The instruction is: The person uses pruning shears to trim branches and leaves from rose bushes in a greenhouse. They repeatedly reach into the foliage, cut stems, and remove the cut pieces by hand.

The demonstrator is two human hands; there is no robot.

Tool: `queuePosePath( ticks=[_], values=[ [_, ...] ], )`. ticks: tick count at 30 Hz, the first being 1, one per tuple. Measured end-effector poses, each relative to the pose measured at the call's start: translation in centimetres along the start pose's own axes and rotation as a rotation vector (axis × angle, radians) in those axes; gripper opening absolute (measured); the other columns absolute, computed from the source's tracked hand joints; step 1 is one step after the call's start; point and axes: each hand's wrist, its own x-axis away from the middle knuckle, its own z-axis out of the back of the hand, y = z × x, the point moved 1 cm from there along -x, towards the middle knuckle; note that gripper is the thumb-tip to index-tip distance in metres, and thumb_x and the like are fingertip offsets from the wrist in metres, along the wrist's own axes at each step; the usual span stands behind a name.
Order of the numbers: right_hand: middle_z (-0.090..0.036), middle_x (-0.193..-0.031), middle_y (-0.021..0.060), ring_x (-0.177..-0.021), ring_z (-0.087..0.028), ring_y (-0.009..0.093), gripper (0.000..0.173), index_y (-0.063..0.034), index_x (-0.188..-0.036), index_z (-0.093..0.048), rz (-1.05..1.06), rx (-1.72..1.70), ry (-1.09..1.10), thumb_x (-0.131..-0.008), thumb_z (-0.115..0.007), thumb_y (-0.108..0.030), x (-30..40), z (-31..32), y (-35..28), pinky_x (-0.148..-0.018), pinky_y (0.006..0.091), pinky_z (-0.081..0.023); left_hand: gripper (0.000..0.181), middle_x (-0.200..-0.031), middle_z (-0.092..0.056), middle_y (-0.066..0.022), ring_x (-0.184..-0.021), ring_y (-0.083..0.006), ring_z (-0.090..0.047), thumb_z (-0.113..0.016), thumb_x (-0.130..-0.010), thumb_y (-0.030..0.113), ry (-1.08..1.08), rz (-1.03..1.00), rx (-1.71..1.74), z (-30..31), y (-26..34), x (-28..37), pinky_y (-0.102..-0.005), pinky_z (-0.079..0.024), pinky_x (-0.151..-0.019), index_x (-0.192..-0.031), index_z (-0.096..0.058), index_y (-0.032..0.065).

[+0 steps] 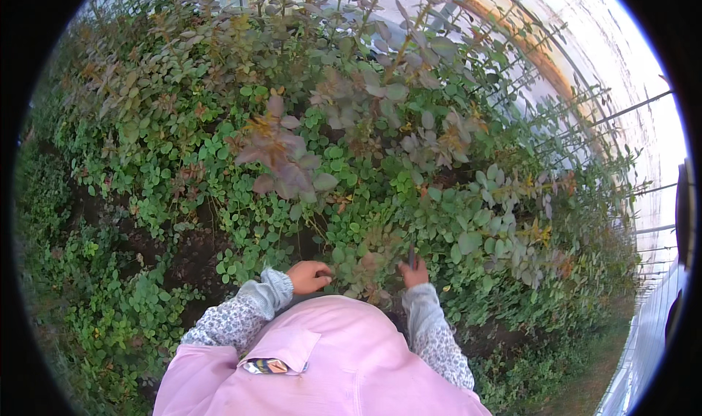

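Observation:
Rose bushes (307, 218) with green and reddish-purple leaves spread across the view in front of me. My left hand (309, 277) is low in the middle, its fingers curled beside the leaves; whether anything thin lies between the fingertips does not show. To its right, my right hand (414, 272) is closed around a slim dark tool (412, 256), probably pruning shears, which points up into the foliage. Leafy rose stems (368, 268) stand between the two hands. A reddish shoot (288, 163) rises close to the camera above my left hand.
Tall rose stems (406, 43) reach up at the top. White plastic sheeting (630, 48) on metal ribs, as in a greenhouse, curves along the right. Dark soil (203, 257) with dry leaves shows at the left. A strip of ground (592, 377) runs at the lower right.

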Motion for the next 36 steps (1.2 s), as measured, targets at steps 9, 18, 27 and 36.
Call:
queuePosePath(
  ticks=[9,18,27,36],
  values=[
    [-0.057,-0.128,0.0214,-0.116,-0.056,0.039,0.071,-0.0042,-0.138,-0.041,0.049,-0.038,-0.004,-0.077,-0.066,-0.031,-6.7,-2.2,-6.8,-0.099,0.0423,-0.044,0.032,-0.099,-0.070,-0.0133,-0.089,-0.0211,-0.068,-0.066,-0.090,0.025,0.204,0.318,0.001,-2.1,-1.0,8.2,-0.0330,-0.054,-0.082,-0.111,-0.065,0.0008],
    [-0.044,-0.137,0.0280,-0.126,-0.045,0.043,0.078,-0.0099,-0.147,-0.030,-0.083,0.243,-0.001,-0.083,-0.064,-0.041,-7.5,-2.5,-9.9,-0.107,0.0522,-0.035,0.028,-0.091,-0.071,-0.0102,-0.081,-0.0168,-0.066,-0.064,-0.091,0.019,0.355,0.466,-0.041,0.3,3.1,8.9,-0.0319,-0.054,-0.075,-0.110,-0.065,-0.0020],
    [-0.049,-0.129,0.0285,-0.120,-0.047,0.044,0.070,-0.0035,-0.136,-0.042,0.083,0.361,0.096,-0.081,-0.065,-0.041,-8.4,-2.8,-9.7,-0.102,0.0527,-0.038,0.029,-0.097,-0.069,-0.0151,-0.086,-0.0249,-0.068,-0.063,-0.090,0.023,0.367,0.169,-0.113,3.8,9.3,-3.9,-0.0356,-0.054,-0.079,-0.110,-0.065,0.0020],
    [-0.055,-0.117,0.0308,-0.112,-0.051,0.048,0.071,-0.0065,-0.137,-0.042,0.238,0.307,0.313,-0.077,-0.067,-0.037,-8.7,-4.0,-6.5,-0.095,0.0568,-0.041,0.033,-0.095,-0.064,-0.0159,-0.082,-0.0310,-0.064,-0.064,-0.087,0.027,0.348,-0.077,-0.268,2.9,12.6,-21.2,-0.0397,-0.052,-0.076,-0.109,-0.063,0.0018]
  ],
)
